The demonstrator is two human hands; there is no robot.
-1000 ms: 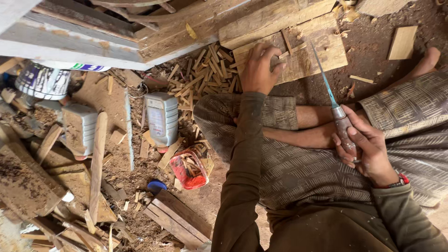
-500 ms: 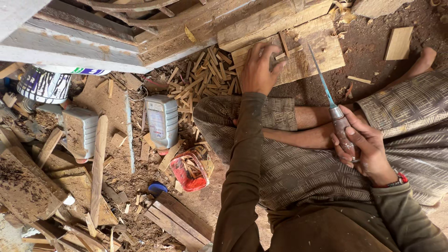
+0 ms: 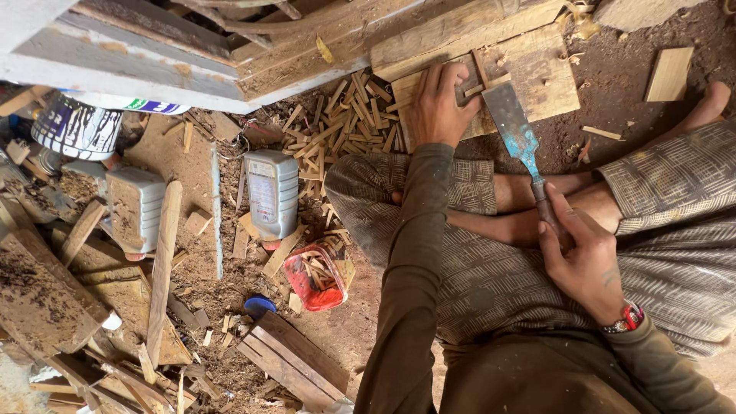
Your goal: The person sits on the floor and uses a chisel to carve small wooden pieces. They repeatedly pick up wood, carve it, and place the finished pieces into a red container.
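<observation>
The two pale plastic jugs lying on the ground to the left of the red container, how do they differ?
The nearer jug lies cleaner among the wood scraps, with a pale printed label facing up; the farther jug is grimier, coated in sawdust, with no clear label showing. The nearer jug lies free of the planks, while a wooden slat leans along the farther jug's side. Both are pale, boxy plastic jugs lying on their sides, necks pointing the same way.

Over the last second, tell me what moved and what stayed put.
The chisel in the right hand turned, so its broad blade now faces the camera instead of edge-on. The left hand stayed pressed on the wooden block. The stick pile and red container are unchanged.
</observation>
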